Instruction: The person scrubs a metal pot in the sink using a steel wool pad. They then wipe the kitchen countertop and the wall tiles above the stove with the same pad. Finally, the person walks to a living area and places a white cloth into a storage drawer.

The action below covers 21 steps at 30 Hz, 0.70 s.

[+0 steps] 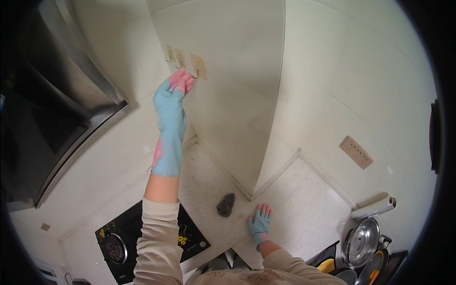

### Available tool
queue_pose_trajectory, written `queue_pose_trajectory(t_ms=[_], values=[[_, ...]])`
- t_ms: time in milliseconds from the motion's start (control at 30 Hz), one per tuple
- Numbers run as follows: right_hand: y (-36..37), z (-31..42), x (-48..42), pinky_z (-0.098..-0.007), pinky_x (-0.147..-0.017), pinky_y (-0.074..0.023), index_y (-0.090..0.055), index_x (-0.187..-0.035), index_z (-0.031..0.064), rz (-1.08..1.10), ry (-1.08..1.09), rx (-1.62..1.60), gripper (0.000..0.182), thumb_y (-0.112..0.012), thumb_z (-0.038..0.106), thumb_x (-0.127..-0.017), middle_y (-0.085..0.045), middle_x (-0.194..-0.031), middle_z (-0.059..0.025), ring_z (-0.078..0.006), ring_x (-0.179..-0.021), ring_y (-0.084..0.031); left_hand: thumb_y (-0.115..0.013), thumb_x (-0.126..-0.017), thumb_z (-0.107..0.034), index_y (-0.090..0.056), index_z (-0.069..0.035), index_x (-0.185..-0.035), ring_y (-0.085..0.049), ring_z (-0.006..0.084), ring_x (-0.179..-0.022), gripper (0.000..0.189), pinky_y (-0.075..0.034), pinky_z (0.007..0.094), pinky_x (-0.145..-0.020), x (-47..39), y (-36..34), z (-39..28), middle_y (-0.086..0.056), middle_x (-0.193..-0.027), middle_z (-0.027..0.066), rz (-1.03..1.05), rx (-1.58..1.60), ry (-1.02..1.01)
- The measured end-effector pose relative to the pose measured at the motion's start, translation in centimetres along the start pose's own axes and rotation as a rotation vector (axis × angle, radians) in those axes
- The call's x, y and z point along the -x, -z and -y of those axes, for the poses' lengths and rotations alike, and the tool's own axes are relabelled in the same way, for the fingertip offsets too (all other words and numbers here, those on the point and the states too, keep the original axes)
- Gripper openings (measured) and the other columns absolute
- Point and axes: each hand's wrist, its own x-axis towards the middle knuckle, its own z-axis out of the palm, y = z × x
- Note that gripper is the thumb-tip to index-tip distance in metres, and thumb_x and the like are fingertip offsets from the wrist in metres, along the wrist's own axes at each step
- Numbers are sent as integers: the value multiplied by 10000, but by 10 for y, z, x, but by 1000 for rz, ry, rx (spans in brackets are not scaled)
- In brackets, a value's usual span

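My left hand (174, 94), in a blue and pink rubber glove, is raised to a row of adhesive wall hooks. Its fingers are bent together right below the middle hook (180, 60) and beside the right hook (198, 67). Whether they pinch a hook or only touch one cannot be made out. The left hook (169, 54) is just beyond. Gloved the same way, my right hand (260, 222) rests palm down on the speckled countertop (302, 199), fingers slightly spread, holding nothing. A dark steel-wool scourer (226, 205) lies on the counter to its left.
A black gas hob (131, 221) is under my left forearm. The range hood (82, 107) juts out at upper left. A wall corner (253, 190) projects ahead. At right are a socket strip (356, 152), a plastic-wrap roll (372, 208) and several pans and lids (363, 238).
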Motion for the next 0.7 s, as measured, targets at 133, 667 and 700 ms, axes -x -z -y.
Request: queue_pose_trajectory(t_ms=[133,667,700], values=[[-1,1,0,-523,-1126,-121,-347,-1378,-27,-9,2,-9,689,-548,338,-829,-297,-1427,-287,-433,-1346,-233,-484,-963,-165,-472,108,-1237,-603,293,-1058,387,-493,403,-967,11,17,-10,-594,-1131,228,59,252,162],[-2,-2,4,-503,-1131,-118,-335,-1386,-10,-3,7,-22,683,-558,332,-838,-275,-1445,-266,-405,-1361,-216,-535,-902,-64,-642,-13,-942,-470,89,-454,125,-333,234,-379,294,166,97,-554,-616,4,-21,-519,781],[-2,-2,3,-499,-1129,-129,-342,-1379,-7,2,5,-27,673,-564,324,-836,-268,-1448,-264,-400,-1359,-219,-544,-907,-91,-634,-22,-896,-437,85,-427,113,-319,235,-374,315,178,94,-538,-597,-1,-57,-503,807]])
